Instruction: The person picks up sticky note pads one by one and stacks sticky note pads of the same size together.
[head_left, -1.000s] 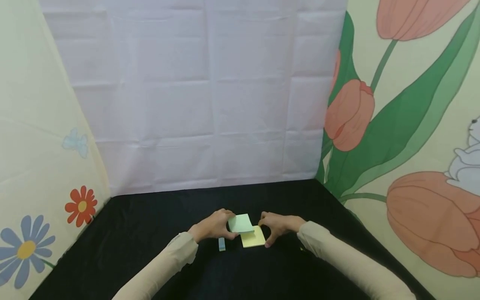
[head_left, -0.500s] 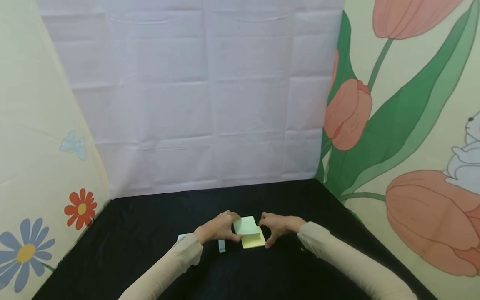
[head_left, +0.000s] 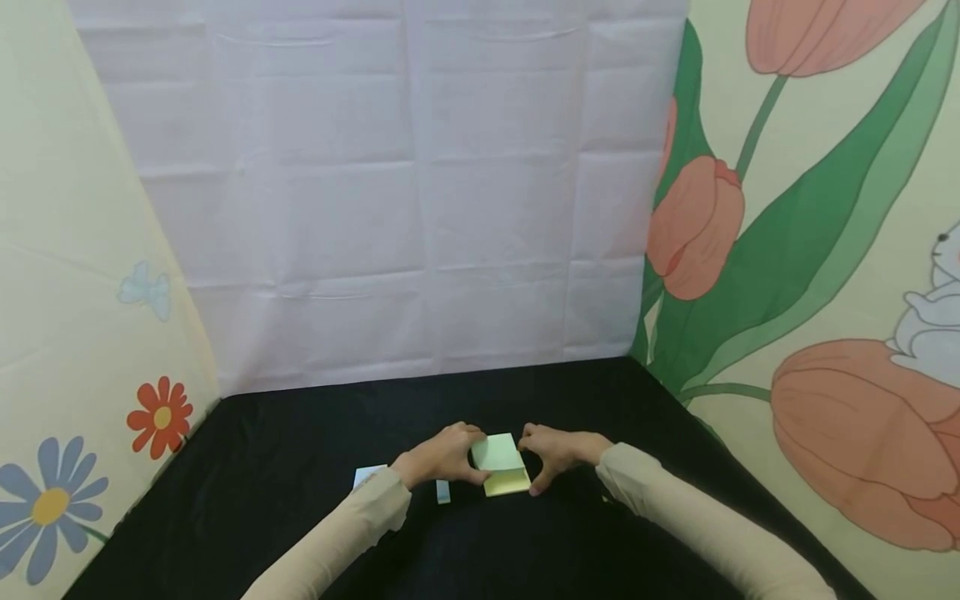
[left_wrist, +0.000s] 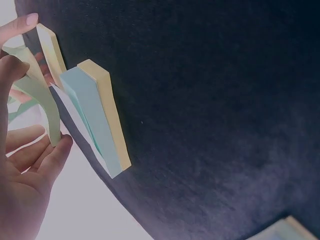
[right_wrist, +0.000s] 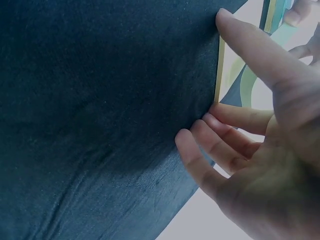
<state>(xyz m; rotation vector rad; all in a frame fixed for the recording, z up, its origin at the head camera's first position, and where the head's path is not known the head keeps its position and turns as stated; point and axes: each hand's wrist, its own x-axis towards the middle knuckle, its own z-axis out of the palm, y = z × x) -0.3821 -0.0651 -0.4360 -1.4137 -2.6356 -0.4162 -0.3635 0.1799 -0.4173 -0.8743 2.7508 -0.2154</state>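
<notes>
A pale green sticky note pad (head_left: 497, 452) is held between the thumb and fingers of my left hand (head_left: 446, 454); it bows in the left wrist view. It is above a yellow sticky note pad (head_left: 512, 482) on the black cloth, covering its far part. At the yellow pad's right side, my right hand (head_left: 558, 454) grips it, thumb at the near corner and fingers at the far one. Seen from the right wrist, the thumb (right_wrist: 250, 45) and fingertips span the pad's edge. Whether the two pads touch is hard to tell.
A small narrow blue pad (head_left: 443, 492) with a yellowish layer lies left of the yellow pad. Farther left, a light blue pad (head_left: 367, 475) is partly behind my left sleeve. Black cloth (head_left: 300, 433) covers the table, with a white sheet (head_left: 337, 208) behind.
My left hand has moved right with the green pad, which now overlaps more of the yellow pad. The light blue pad has come into view behind the left sleeve. My right hand stays put.
</notes>
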